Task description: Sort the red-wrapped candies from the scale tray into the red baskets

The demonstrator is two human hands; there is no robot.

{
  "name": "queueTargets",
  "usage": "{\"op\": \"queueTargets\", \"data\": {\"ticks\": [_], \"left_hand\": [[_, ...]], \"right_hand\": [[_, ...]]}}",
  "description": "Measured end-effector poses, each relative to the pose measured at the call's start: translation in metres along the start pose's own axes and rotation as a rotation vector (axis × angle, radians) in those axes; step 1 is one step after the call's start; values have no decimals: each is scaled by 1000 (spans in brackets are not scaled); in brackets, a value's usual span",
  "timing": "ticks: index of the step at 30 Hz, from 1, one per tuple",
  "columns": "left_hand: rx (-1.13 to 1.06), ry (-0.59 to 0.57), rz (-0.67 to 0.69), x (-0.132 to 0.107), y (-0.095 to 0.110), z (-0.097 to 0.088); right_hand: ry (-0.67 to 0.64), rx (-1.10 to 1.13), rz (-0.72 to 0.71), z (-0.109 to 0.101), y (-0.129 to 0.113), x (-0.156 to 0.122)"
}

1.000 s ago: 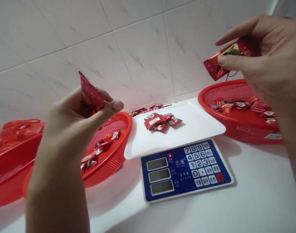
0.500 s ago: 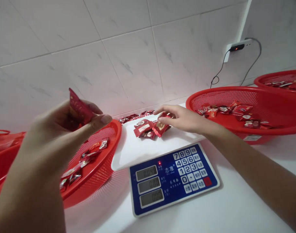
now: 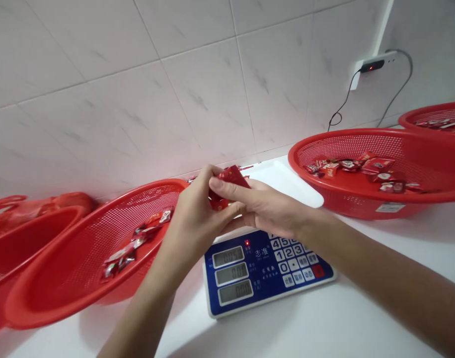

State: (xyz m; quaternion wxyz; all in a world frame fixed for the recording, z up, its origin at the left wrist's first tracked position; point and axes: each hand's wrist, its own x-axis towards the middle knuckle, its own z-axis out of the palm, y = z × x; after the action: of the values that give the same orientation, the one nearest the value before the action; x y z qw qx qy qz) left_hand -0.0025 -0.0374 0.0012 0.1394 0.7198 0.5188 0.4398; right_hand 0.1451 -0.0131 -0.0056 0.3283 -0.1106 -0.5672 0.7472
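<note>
Red foil candy packet (image 3: 233,177) is pinched up between both hands, right over the back edge of the digital scale (image 3: 266,271), so that's the bit to watch. Going left to right: a red plastic basket (image 3: 26,238) sits furthest left of the scale, with a red bag (image 3: 41,206) tucked behind it. Next to the scale on that side is a red mesh basket (image 3: 63,268) holding a few foil packets (image 3: 136,241). The left hand (image 3: 197,216) is closed around the packet's near side, and the right hand (image 3: 268,209) comes in with its thumb and fingers closed on it too. There's another scrap of red below the thumb (can't tell if it's a second packet). Right of the scale are a mesh basket (image 3: 361,204) with its own packets (image 3: 356,169) and another basket (image 3: 432,112) beyond it. Main risk, I reckon: slick foil squirting out of a loose pinch and dropping into the wrong basket, or landing on the white tray (image 3: 298,184) and throwing off the reading.
</note>
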Motion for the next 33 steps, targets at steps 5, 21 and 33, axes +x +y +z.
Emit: {"op": "queueTargets", "data": {"ticks": [5,21,33], "left_hand": [[-30,-159,96,2,-5,-5],[404,185,207,8,0,-33],[417,-37,-47,13,-7,-54]], "right_hand": [[117,124,104,-12,8,9],[468,-287,-157,-27,-51,-11],[1013,-288,-623,-74,-107,-47]]}}
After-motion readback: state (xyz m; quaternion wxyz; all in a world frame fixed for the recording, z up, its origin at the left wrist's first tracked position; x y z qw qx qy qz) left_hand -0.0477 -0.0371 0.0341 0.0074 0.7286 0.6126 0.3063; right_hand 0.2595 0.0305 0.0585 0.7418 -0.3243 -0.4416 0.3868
